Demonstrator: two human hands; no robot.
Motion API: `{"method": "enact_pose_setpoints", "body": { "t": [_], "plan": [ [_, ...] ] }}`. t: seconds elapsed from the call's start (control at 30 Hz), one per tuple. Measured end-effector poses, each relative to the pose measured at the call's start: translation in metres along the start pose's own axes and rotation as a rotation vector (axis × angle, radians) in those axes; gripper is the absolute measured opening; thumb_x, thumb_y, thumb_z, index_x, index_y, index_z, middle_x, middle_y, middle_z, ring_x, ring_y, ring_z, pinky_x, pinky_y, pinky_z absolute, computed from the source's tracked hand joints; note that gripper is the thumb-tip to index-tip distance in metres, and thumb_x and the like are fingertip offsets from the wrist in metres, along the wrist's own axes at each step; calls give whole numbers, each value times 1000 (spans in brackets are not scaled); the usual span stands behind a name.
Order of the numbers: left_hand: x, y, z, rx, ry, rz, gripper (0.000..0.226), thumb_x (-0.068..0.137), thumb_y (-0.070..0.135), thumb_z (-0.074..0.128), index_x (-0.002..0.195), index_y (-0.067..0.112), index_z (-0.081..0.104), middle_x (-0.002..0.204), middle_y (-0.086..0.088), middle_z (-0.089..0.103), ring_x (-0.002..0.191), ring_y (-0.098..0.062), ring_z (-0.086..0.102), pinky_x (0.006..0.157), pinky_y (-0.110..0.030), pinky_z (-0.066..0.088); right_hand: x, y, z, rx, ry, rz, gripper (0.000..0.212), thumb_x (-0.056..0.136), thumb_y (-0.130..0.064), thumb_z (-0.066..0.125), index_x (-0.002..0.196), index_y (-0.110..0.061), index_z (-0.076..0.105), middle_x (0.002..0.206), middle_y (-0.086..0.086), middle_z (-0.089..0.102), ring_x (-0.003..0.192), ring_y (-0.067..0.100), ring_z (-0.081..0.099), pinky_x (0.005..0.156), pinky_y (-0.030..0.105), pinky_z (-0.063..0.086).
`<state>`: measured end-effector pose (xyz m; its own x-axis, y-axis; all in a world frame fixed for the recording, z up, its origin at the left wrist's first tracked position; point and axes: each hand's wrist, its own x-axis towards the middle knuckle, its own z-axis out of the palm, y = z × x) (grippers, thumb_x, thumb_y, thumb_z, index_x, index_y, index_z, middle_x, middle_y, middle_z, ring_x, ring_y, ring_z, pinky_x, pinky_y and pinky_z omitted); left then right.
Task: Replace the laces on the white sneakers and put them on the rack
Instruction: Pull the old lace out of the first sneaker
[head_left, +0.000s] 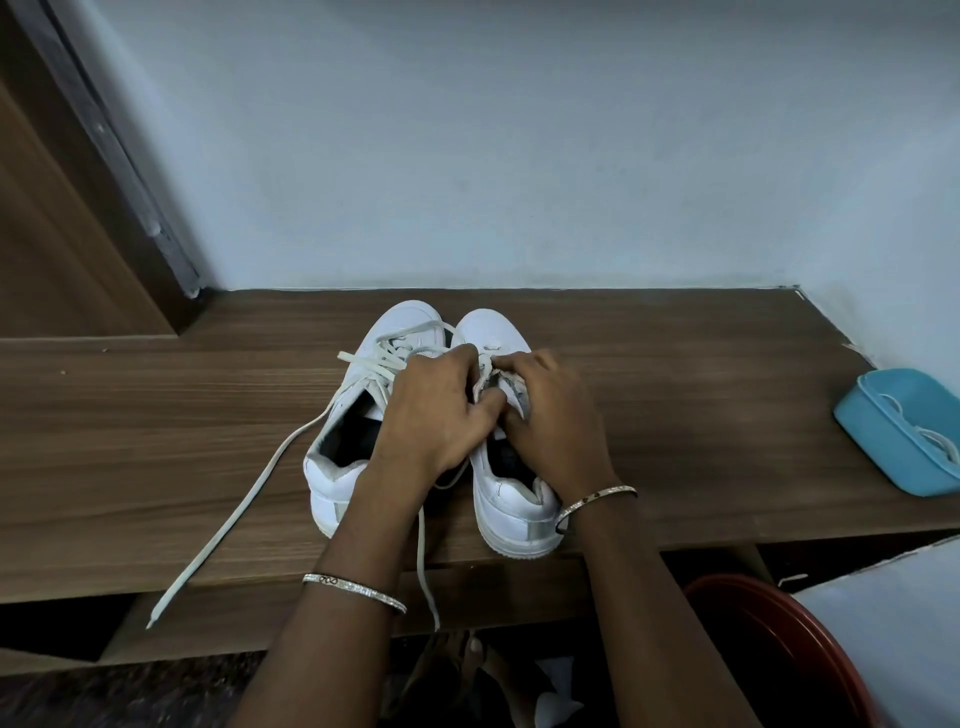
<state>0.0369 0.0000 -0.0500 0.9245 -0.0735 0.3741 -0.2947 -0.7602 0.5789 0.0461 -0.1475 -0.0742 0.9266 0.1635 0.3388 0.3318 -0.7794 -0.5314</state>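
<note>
Left hand (434, 415) and right hand (553, 421) pinch one of two sneakers (519, 512).

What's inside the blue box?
White laces lie curled inside the blue box. Its right end runs off the picture's edge, so anything there can't be seen.

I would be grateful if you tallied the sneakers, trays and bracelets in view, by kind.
White sneakers: 2
Blue tray: 1
Bracelets: 2
Total: 5
</note>
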Motion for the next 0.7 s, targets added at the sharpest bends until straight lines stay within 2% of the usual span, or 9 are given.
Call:
{"method": "enact_pose_setpoints", "body": {
  "t": [0.13,0.27,0.43,0.57,0.7],
  "plan": [
    [1,0,-3,-32,-14,-10,29,77,37,53,69,10,49,54,0,50,61,-28,51,61,-37,41,1,-6,-3,-48,57,18,26,84,-19,63,110,-23,66,109,-3,62,104,25,54,74,35,44],
    [1,-2,-4,-45,-16,19,29,79,35,52,69,8,48,55,-2,50,60,-28,50,60,-35,35,2,-6,-1,-23,47,-41,27,81,-12,62,106,-23,65,111,-3,60,104,25,52,75,39,48],
    [2,-4,-2,-27,4,28,33,82,39,51,68,9,46,54,0,46,61,-28,48,59,-37,33,1,-3,0,173,138,-48,11,92,-28,53,95,-23,63,96,-9,64,92,19,58,77,43,49],
    [3,-4,-1,-41,3,28,29,78,37,48,65,11,42,54,-1,44,59,-29,47,58,-36,30,3,-1,4,394,240,184,9,92,-32,55,90,-24,58,86,-10,66,84,15,64,78,45,52],
    [4,-6,-1,-60,-7,8,29,77,38,47,63,14,41,54,-2,47,59,-28,48,57,-38,37,5,-1,-2,651,289,485,7,92,-24,62,86,-20,63,79,-9,66,74,7,61,74,32,47]
  ]
}}
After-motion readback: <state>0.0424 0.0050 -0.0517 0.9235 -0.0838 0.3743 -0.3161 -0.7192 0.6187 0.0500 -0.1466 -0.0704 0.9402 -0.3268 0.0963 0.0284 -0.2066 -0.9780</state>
